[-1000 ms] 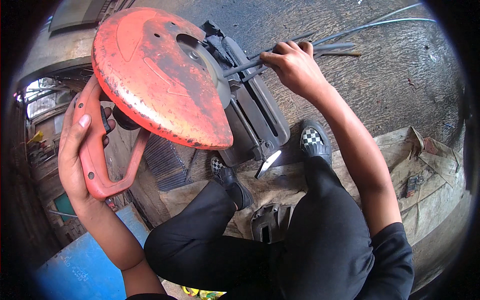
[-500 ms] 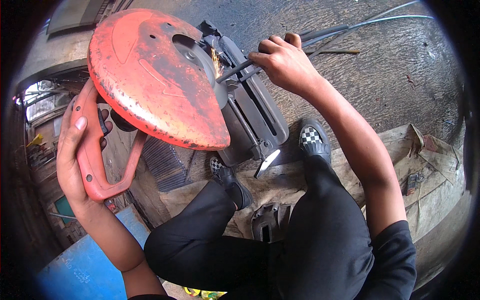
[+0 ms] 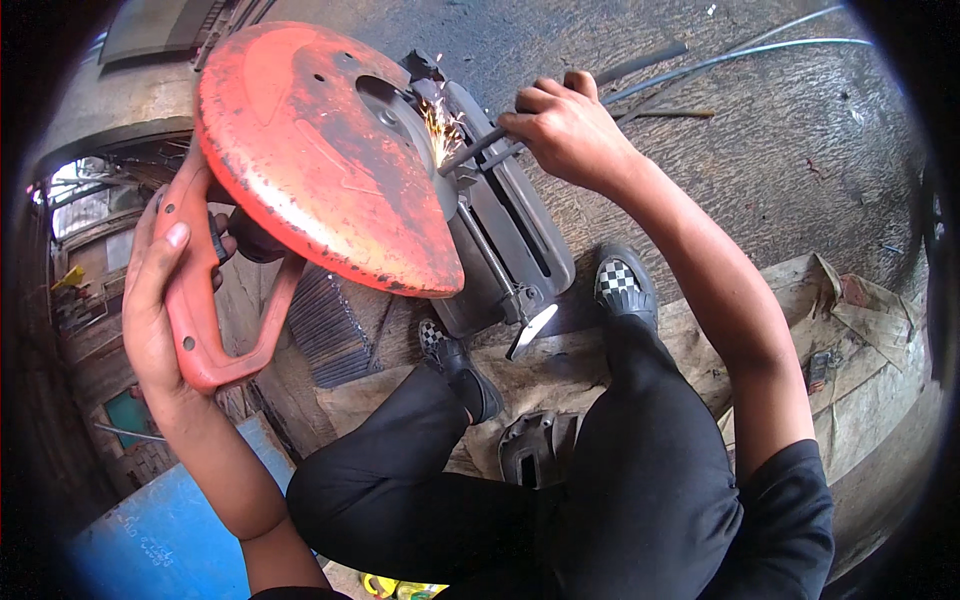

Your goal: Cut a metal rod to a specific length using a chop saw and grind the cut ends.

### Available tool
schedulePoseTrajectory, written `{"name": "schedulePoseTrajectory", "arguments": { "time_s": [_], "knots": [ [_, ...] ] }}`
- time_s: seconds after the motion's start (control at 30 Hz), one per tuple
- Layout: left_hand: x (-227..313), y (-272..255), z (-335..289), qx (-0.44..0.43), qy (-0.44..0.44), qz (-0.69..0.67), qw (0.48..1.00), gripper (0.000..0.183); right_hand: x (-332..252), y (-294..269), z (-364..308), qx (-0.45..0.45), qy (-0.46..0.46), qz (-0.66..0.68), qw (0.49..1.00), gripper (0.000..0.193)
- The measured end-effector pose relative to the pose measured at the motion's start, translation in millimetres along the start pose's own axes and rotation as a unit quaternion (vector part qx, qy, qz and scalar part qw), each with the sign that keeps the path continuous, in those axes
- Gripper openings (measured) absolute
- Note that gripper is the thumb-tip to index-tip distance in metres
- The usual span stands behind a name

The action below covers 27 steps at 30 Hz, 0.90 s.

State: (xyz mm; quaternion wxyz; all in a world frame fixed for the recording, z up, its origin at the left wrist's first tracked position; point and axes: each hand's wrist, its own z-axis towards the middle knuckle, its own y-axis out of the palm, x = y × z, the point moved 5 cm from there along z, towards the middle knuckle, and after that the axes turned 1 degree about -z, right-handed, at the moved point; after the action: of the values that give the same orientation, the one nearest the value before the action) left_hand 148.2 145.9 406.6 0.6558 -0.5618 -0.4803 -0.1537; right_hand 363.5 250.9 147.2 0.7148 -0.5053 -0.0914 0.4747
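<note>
My left hand (image 3: 160, 285) is wrapped round the red D-shaped handle (image 3: 195, 330) of a chop saw, its fingers at the black trigger. The saw's worn red blade guard (image 3: 330, 170) covers most of the disc. My right hand (image 3: 570, 130) grips a dark metal rod (image 3: 470, 152), whose end lies at the disc over the saw base (image 3: 510, 230). Bright sparks (image 3: 441, 130) spray up where disc and rod meet. At the base's near end sit the vise screw (image 3: 485, 250) and its shiny crank (image 3: 532, 330). The guard hides the cut itself in part.
Long rods (image 3: 740, 48) stretch to the far right over the rough floor. Many short cut rods (image 3: 325, 330) lie in a row left of my shoe (image 3: 455, 365). A dirty cloth sheet (image 3: 780, 330) runs under my feet. A blue board (image 3: 180, 510) is at lower left.
The saw handle and guard have shifted slightly right, with the handle a little higher in view. The spark spray has grown larger. My right hand stays nearly in place on the rod.
</note>
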Motion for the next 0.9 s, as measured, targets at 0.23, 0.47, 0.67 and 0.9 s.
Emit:
{"name": "schedulePoseTrajectory", "arguments": {
  "time_s": [0.23,0.47,0.67,0.9],
  "knots": [
    [-14.9,-6.7,9.4,-0.030,0.030,-0.123,0.991,0.052,-0.9,-36.0,-41.8,-0.077,0.157,0.183,0.968,0.019],
    [-13.1,-18.3,6.6,0.135,0.053,0.071,0.987,0.053,-61.2,-145.0,-47.8,-0.002,0.255,0.464,0.849,0.022],
    [56.9,-13.0,-100.8,0.153,0.510,0.131,0.837,0.039,-145.5,-222.5,-5.5,0.037,0.152,0.496,0.854,0.027],
    [61.8,-12.4,-151.5,-0.168,0.280,-0.305,0.895,0.016,-223.7,-258.3,23.6,0.000,0.092,0.532,0.842,0.026]
  ]
}}
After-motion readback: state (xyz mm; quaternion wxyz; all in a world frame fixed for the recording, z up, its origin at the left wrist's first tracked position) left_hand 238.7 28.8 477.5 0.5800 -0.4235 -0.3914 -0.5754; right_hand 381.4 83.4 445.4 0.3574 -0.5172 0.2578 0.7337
